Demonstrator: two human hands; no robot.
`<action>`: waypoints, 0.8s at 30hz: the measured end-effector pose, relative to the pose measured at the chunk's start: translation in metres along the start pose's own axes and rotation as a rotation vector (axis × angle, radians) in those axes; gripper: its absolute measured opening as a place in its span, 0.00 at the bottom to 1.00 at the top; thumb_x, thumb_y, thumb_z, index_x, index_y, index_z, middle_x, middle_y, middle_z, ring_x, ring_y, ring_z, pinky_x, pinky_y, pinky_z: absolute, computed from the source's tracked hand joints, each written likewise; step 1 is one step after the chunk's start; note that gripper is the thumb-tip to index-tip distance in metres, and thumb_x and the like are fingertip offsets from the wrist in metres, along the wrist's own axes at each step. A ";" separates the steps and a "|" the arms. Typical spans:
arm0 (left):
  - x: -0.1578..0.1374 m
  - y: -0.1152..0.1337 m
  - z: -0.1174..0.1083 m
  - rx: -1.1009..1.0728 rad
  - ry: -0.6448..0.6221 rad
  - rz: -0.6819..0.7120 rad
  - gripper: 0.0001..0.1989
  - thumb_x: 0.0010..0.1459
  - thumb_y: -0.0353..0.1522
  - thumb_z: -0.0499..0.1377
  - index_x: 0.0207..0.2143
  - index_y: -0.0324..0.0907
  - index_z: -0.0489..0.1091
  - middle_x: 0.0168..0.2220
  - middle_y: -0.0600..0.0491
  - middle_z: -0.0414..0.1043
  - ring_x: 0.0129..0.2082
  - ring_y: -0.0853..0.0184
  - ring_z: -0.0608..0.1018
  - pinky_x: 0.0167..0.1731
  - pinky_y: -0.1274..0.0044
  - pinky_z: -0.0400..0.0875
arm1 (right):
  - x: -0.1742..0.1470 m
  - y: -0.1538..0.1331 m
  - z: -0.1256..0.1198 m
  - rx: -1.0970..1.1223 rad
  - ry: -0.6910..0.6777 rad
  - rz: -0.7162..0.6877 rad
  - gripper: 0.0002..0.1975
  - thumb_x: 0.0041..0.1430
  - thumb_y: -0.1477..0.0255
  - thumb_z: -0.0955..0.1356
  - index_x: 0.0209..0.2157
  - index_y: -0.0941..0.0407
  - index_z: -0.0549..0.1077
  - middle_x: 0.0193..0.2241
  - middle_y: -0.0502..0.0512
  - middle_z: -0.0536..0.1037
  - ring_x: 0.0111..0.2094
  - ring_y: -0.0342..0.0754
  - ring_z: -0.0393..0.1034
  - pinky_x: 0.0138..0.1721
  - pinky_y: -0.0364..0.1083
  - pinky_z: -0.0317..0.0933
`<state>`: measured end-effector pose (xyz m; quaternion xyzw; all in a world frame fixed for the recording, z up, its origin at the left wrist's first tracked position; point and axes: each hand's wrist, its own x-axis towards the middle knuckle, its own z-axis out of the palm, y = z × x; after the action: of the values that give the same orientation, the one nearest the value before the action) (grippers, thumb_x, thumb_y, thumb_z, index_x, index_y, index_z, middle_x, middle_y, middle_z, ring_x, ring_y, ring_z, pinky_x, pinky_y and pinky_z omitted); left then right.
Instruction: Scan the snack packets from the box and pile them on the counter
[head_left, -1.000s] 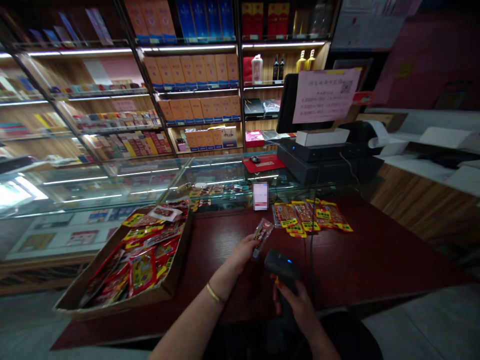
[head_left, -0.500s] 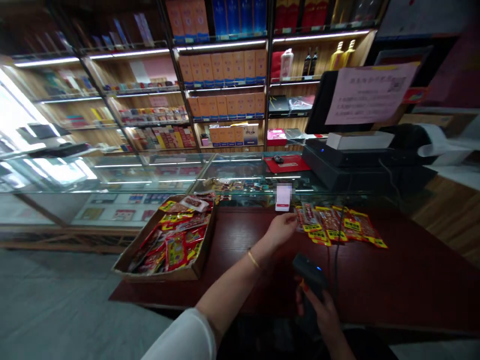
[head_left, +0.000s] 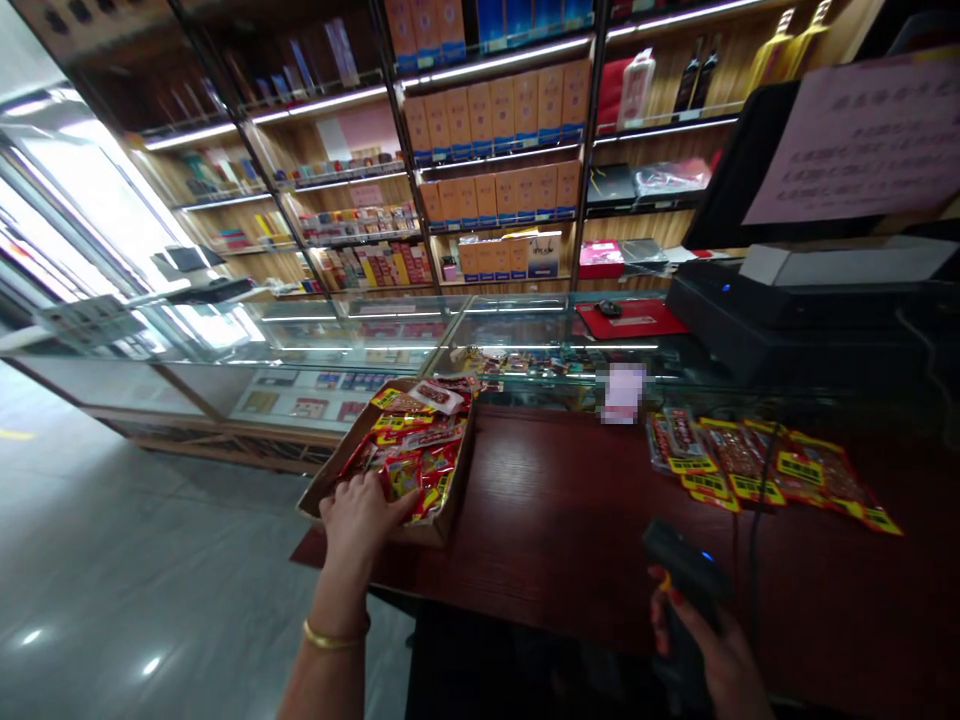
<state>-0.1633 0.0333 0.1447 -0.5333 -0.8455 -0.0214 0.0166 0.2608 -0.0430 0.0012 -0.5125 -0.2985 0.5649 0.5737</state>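
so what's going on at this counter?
A person stands at a dark red counter in a shop. The left hand reaches into a cardboard box of red and yellow snack packets, fingers on the packets. The right hand holds a black barcode scanner, its blue light on. A row of packets lies spread on the counter to the right, beside the till.

Cardboard box (head_left: pixel 450 500) of snack packets (head_left: pixel 409 450): on table (head_left: pixel 570 520), left end. Loose packets (head_left: pixel 757 465): table, right. Glass counter (head_left: pixel 360 335): behind table. Shelves (head_left: pixel 487 150): behind counter. Register (head_left: pixel 795 310): right rear.
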 end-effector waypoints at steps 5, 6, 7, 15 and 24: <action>0.003 0.005 -0.004 -0.265 0.037 0.005 0.18 0.54 0.45 0.63 0.42 0.44 0.75 0.45 0.41 0.82 0.48 0.45 0.79 0.49 0.60 0.69 | 0.003 0.000 0.002 0.020 0.046 0.032 0.27 0.46 0.50 0.81 0.40 0.55 0.81 0.20 0.48 0.79 0.16 0.46 0.71 0.18 0.44 0.66; 0.002 0.007 -0.007 -0.406 0.072 0.004 0.17 0.54 0.45 0.63 0.42 0.44 0.75 0.43 0.43 0.83 0.46 0.49 0.80 0.47 0.63 0.70 | 0.005 0.000 0.001 0.015 0.039 0.042 0.28 0.45 0.50 0.81 0.40 0.55 0.81 0.20 0.48 0.79 0.16 0.46 0.71 0.18 0.45 0.66; -0.001 0.010 -0.011 -0.571 0.114 0.019 0.17 0.55 0.44 0.63 0.42 0.44 0.75 0.42 0.46 0.83 0.44 0.52 0.81 0.46 0.66 0.71 | 0.007 0.001 -0.001 0.010 0.026 0.048 0.28 0.45 0.50 0.81 0.40 0.55 0.81 0.21 0.48 0.79 0.16 0.46 0.71 0.18 0.45 0.66; -0.041 0.108 0.012 -1.346 -0.313 0.433 0.13 0.46 0.27 0.65 0.37 0.44 0.76 0.33 0.55 0.78 0.36 0.63 0.78 0.39 0.76 0.71 | 0.007 -0.001 0.000 -0.059 -0.026 -0.011 0.28 0.52 0.48 0.78 0.43 0.57 0.81 0.22 0.48 0.80 0.18 0.45 0.72 0.20 0.43 0.65; -0.027 0.165 0.093 -1.885 -0.641 0.017 0.22 0.40 0.39 0.77 0.36 0.38 0.78 0.31 0.50 0.81 0.29 0.64 0.81 0.34 0.74 0.76 | -0.008 -0.005 0.021 -0.320 -0.006 -0.097 0.27 0.55 0.45 0.74 0.35 0.57 0.81 0.20 0.51 0.80 0.19 0.49 0.73 0.24 0.46 0.66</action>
<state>-0.0038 0.0852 0.0531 -0.3152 -0.4437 -0.5389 -0.6430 0.2415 -0.0442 0.0140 -0.5808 -0.4108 0.4831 0.5105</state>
